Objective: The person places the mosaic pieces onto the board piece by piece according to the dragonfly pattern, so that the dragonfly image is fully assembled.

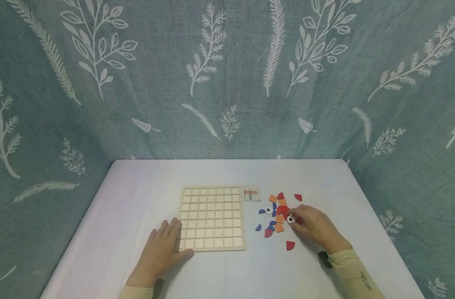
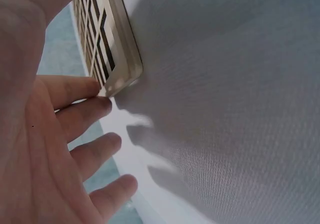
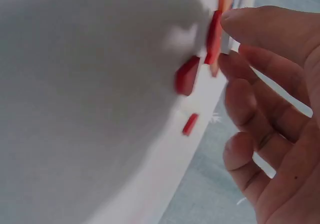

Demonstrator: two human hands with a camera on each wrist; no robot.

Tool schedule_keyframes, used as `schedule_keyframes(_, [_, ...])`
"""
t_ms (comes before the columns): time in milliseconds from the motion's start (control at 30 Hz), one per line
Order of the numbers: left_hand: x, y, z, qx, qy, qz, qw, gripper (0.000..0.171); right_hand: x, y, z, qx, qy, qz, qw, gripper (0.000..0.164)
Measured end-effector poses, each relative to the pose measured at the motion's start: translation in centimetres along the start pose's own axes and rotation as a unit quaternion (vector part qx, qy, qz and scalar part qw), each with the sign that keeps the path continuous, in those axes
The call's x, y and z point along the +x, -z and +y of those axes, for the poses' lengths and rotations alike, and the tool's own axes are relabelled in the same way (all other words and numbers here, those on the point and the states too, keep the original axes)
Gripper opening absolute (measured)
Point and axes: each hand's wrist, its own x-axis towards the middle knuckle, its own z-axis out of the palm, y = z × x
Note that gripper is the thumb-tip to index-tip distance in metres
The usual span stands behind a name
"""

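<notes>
My left hand [image 1: 161, 248] rests with straight, spread fingers against the left edge of a wooden grid board [image 1: 211, 215]; the left wrist view shows fingertips touching the board's corner [image 2: 131, 73]. Over on the right, my right hand [image 1: 316, 226] pinches a round white eye piece [image 1: 291, 219] with a black centre between thumb and fingers. Its edge shows as a pale sliver [image 3: 225, 42] in the right wrist view. Beside that hand lies a loose cluster of red quarter-round pieces [image 1: 290, 245], orange squares [image 1: 279, 227] and blue half-round pieces [image 1: 258, 227]. Another eye piece [image 1: 269, 211] lies among them.
A small pattern card [image 1: 251, 194] lies at the board's upper right corner. One red piece [image 1: 298, 197] sits apart at the back of the cluster. The white table [image 1: 145, 182] ends at a leaf-patterned green curtain [image 1: 227, 79] behind and at both sides.
</notes>
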Motion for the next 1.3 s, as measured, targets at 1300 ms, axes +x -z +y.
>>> schedule_keyframes(1300, [0.1,0.6,0.4,-0.007,-0.001,-0.018,0.9998,0.094,13.1,-6.2,-13.8,0.137,0.182,0.054,0.972,0.024])
